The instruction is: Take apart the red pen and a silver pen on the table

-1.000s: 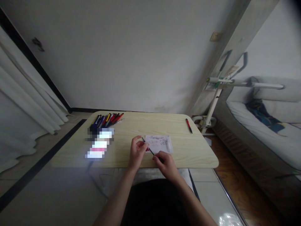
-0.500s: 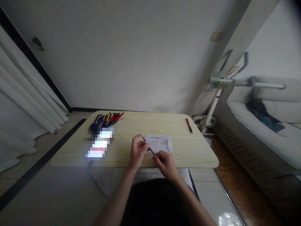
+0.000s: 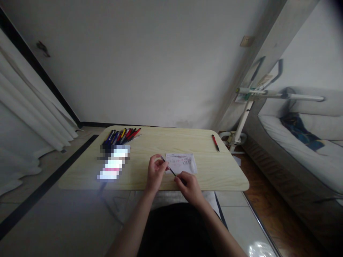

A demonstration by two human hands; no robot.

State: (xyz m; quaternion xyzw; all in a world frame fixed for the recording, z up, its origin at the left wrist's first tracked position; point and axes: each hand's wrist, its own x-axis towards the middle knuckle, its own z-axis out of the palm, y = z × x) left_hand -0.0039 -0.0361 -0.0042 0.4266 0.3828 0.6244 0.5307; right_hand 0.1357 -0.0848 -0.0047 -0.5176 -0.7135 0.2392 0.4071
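Note:
Both my hands hold one thin dark pen point(image 3: 171, 170) over the near edge of a pale wooden table point(image 3: 150, 150). My left hand point(image 3: 155, 174) pinches the pen's far end between thumb and fingers. My right hand point(image 3: 189, 186) is closed round its near end. Just behind the pen lies a small white paper slip point(image 3: 182, 162) with scribbles on it.
A bunch of several coloured pens point(image 3: 122, 135) lies at the table's far left, with a blurred-out flat item point(image 3: 114, 165) in front of it. A single red pen point(image 3: 215, 142) lies at the far right. An exercise machine point(image 3: 249, 107) and a sofa point(image 3: 302, 139) stand to the right.

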